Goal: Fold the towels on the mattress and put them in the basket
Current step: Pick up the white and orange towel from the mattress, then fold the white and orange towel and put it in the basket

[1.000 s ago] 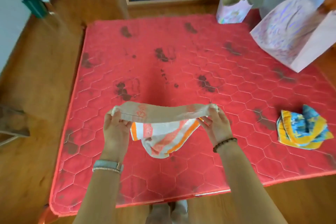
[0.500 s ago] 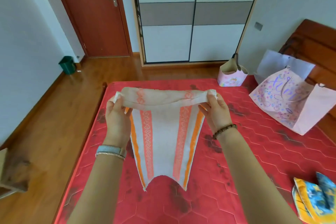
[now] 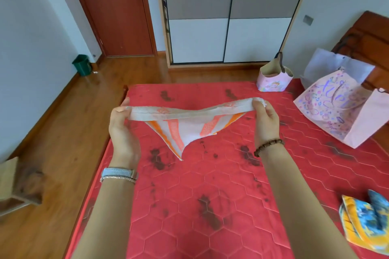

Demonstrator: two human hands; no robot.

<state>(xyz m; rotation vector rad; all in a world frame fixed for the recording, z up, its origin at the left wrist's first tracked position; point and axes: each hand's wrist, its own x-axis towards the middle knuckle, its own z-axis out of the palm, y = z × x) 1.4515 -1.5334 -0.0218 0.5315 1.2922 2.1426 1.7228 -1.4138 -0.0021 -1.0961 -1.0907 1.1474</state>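
Observation:
A white towel with orange stripes (image 3: pixel 185 127) hangs in the air above the red mattress (image 3: pixel 210 206). My left hand (image 3: pixel 122 130) pinches its left top corner and my right hand (image 3: pixel 266 121) pinches its right top corner. The top edge is stretched between them and the rest billows away from me. A crumpled blue and yellow towel (image 3: pixel 367 224) lies on the mattress at the lower right. A small pink basket-like bag (image 3: pixel 273 79) stands at the mattress's far edge.
A large pink paper bag (image 3: pixel 336 109) lies on the mattress's right side by a wooden headboard (image 3: pixel 366 42). Wood floor lies to the left, with a green bin (image 3: pixel 82 65) by the wall. A wardrobe and a door stand behind.
The towel was lifted off the mattress and held hanging; now its lower part has swung up and away from me, and my hands have spread wider apart.

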